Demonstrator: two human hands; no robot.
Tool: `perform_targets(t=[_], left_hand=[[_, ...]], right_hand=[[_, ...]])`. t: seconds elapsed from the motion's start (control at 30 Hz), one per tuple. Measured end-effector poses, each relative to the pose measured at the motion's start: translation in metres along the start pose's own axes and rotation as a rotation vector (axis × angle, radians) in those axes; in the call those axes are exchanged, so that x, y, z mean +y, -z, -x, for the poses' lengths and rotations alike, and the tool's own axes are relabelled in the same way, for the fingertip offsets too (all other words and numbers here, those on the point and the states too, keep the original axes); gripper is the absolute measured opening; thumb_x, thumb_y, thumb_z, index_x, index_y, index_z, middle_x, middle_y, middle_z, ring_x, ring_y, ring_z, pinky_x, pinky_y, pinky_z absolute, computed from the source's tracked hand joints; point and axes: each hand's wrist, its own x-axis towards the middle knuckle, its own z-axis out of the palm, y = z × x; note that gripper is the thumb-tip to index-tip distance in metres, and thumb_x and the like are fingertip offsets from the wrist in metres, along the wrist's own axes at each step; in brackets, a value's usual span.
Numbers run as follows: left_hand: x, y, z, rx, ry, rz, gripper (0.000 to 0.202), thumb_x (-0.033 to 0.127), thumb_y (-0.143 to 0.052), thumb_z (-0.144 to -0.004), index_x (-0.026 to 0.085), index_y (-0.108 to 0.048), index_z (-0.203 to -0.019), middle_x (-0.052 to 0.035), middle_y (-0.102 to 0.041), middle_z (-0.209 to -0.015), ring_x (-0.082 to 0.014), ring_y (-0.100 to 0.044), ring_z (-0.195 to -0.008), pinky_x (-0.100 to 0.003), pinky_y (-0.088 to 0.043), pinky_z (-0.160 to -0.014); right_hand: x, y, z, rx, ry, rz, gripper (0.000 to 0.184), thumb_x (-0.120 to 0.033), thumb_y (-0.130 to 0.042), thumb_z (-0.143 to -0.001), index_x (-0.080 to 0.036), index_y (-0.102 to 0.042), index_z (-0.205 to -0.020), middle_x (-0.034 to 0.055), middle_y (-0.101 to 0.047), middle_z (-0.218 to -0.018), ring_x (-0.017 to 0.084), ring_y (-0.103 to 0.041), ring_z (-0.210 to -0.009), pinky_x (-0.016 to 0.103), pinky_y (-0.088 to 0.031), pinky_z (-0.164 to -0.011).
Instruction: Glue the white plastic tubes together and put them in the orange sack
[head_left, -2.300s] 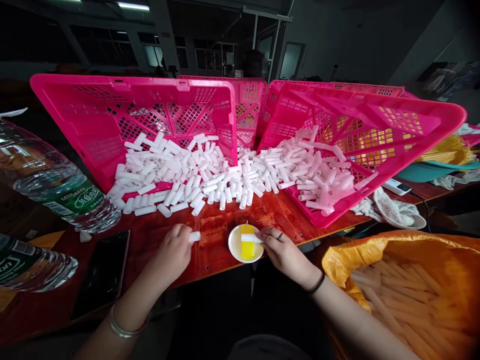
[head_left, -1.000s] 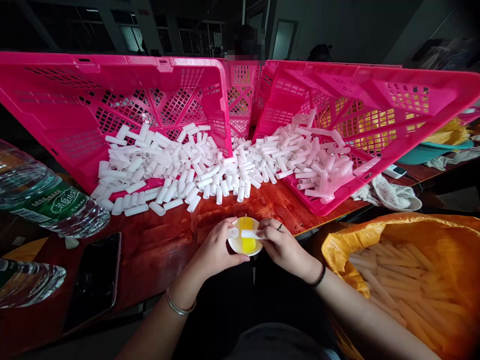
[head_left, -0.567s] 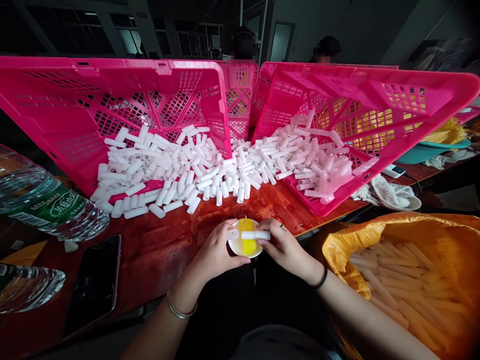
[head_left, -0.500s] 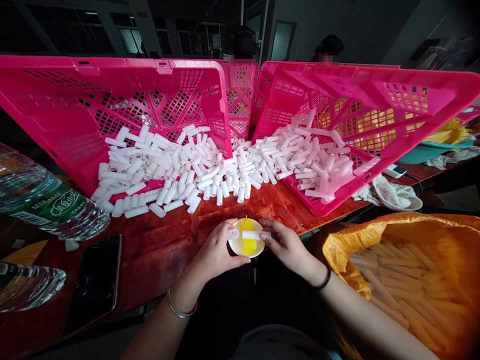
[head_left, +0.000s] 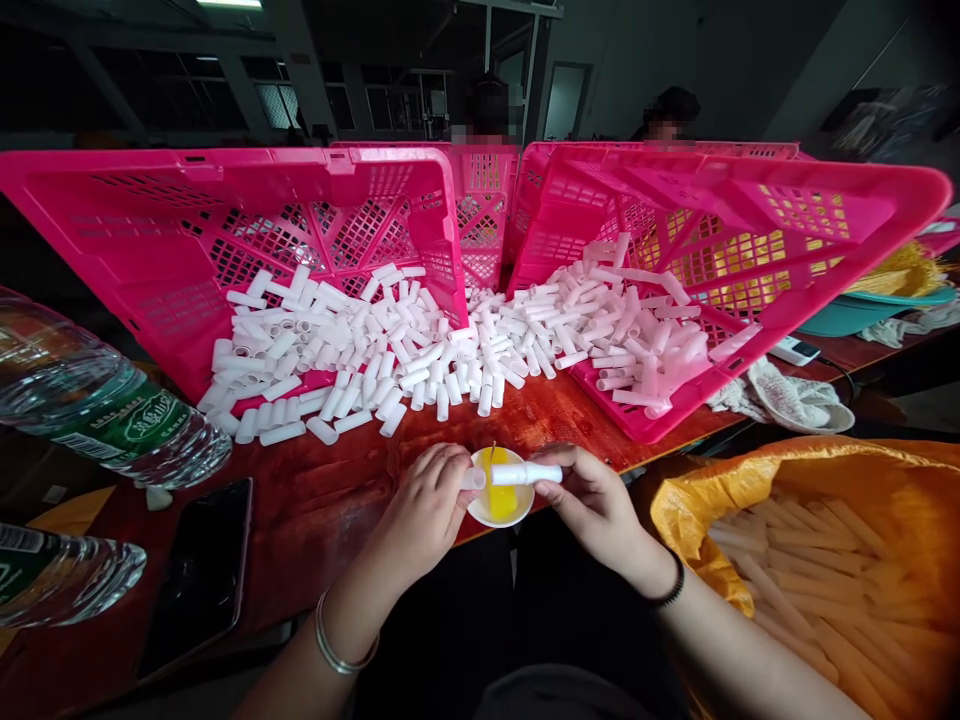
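A short, translucent white plastic tube point(head_left: 472, 479) is pinched in the fingers of my left hand point(head_left: 424, 505), its open end facing right. My right hand point(head_left: 592, 500) grips a longer white tube point(head_left: 517, 474) with a ridge partway along it, its free end pointing left. A gap separates the two tubes. Below them, at the table's front edge, sits a small white bowl point(head_left: 496, 521) with something yellow point(head_left: 502, 502) in it and a thin stick-like piece rising at its back. Neither hand appears to grip the bowl.
Short white tubes point(head_left: 360, 350) spill from two tipped pink crates point(head_left: 105, 240) onto the red-brown table point(head_left: 315, 490). Water bottles point(head_left: 120, 390) and a phone point(head_left: 199, 570) lie at left. An orange sack point(head_left: 675, 500) of long tubes stands at right. People point(head_left: 667, 115) sit beyond the crates.
My left hand has moved off the bowl's near rim and slightly left. My right hand has moved right with its tube, more of which now shows. The view has tilted up slightly.
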Motion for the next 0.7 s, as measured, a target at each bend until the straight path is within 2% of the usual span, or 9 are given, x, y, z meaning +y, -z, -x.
perform_targets(t=[0.07, 0.17, 0.27, 0.37, 0.43, 0.5, 0.6, 0.67, 0.7], left_hand=[[0.009, 0.008, -0.001, -0.007, -0.033, -0.097, 0.022, 0.024, -0.043, -0.096, 0.02, -0.053, -0.114, -0.01, -0.064, -0.105, -0.0275, -0.06, -0.102, -0.045, -0.05, -0.091], [0.022, 0.016, 0.0, -0.007, -0.071, -0.256, 0.024, 0.026, -0.044, -0.096, 0.02, -0.056, -0.115, -0.0089, -0.065, -0.093, -0.025, -0.061, -0.083, -0.042, -0.052, -0.078], [0.031, 0.02, 0.002, -0.019, -0.115, -0.324, 0.026, 0.022, -0.039, -0.095, 0.019, -0.057, -0.113, -0.0081, -0.064, -0.086, -0.0238, -0.059, -0.077, -0.039, -0.051, -0.071], [0.042, 0.023, 0.001, -0.013, -0.073, -0.262, 0.023, 0.025, -0.04, -0.094, 0.019, -0.059, -0.106, -0.0084, -0.063, -0.082, -0.0246, -0.059, -0.075, -0.038, -0.049, -0.067], [0.054, 0.023, -0.001, -0.018, 0.015, -0.108, 0.02, 0.032, -0.044, -0.093, 0.019, -0.06, -0.096, -0.0089, -0.063, -0.082, -0.0249, -0.058, -0.076, -0.037, -0.047, -0.067], [0.072, 0.019, 0.0, -0.094, 0.16, 0.222, 0.024, 0.038, -0.045, -0.092, 0.019, -0.058, -0.086, -0.0068, -0.06, -0.076, -0.0215, -0.056, -0.069, -0.033, -0.045, -0.061], [0.1, 0.008, 0.009, -0.448, 0.383, 0.862, 0.045, 0.055, -0.034, -0.093, 0.018, -0.056, -0.082, 0.002, -0.044, -0.056, -0.0129, -0.041, -0.046, -0.026, -0.036, -0.045], [0.104, 0.004, 0.017, -0.628, 0.362, 0.999, 0.051, 0.061, -0.034, -0.092, 0.017, -0.059, -0.093, 0.0027, -0.045, -0.057, -0.0123, -0.041, -0.044, -0.026, -0.038, -0.045], [0.097, 0.005, 0.019, -0.621, 0.295, 0.928, 0.049, 0.062, -0.04, -0.09, 0.018, -0.059, -0.102, -0.0003, -0.053, -0.064, -0.0146, -0.05, -0.051, -0.028, -0.044, -0.052]], right_hand=[[-0.013, 0.002, -0.001, -0.041, -0.04, 0.004, 0.015, -0.033, -0.062, -0.089, -0.022, -0.063, -0.1, 0.0074, -0.067, -0.092, 0.019, -0.065, -0.079, 0.031, -0.056, -0.069], [-0.028, 0.005, -0.002, -0.091, -0.064, 0.045, 0.014, -0.03, -0.063, -0.088, -0.022, -0.064, -0.099, 0.0066, -0.067, -0.089, 0.019, -0.064, -0.078, 0.031, -0.055, -0.069], [-0.036, 0.002, -0.002, -0.142, -0.057, 0.039, 0.012, -0.029, -0.062, -0.088, -0.021, -0.063, -0.096, 0.0054, -0.066, -0.086, 0.018, -0.063, -0.076, 0.03, -0.053, -0.068], [-0.041, -0.005, -0.008, -0.148, -0.077, 0.053, 0.014, -0.033, -0.058, -0.09, -0.02, -0.059, -0.087, 0.0023, -0.062, -0.077, 0.015, -0.059, -0.066, 0.026, -0.05, -0.059], [-0.046, -0.008, -0.013, -0.106, -0.058, 0.14, 0.025, -0.037, -0.05, -0.094, -0.021, -0.054, -0.074, -0.0009, -0.055, -0.063, 0.012, -0.051, -0.055, 0.025, -0.045, -0.05], [-0.054, -0.007, -0.014, -0.053, 0.056, 0.264, 0.038, -0.036, -0.04, -0.097, -0.022, -0.045, -0.062, -0.0023, -0.045, -0.053, 0.012, -0.044, -0.047, 0.026, -0.04, -0.046], [-0.066, 0.011, 0.002, -0.108, 0.299, 0.399, 0.04, -0.03, -0.037, -0.097, -0.025, -0.048, -0.059, 0.0006, -0.046, -0.051, 0.015, -0.046, -0.048, 0.03, -0.041, -0.047], [-0.066, 0.033, 0.023, -0.197, 0.381, 0.45, 0.029, -0.03, -0.045, -0.095, -0.028, -0.059, -0.069, 0.004, -0.055, -0.059, 0.018, -0.055, -0.056, 0.034, -0.048, -0.054], [-0.063, 0.047, 0.033, -0.197, 0.381, 0.477, 0.023, -0.032, -0.049, -0.094, -0.03, -0.063, -0.076, 0.0053, -0.059, -0.063, 0.02, -0.058, -0.061, 0.037, -0.051, -0.061]])
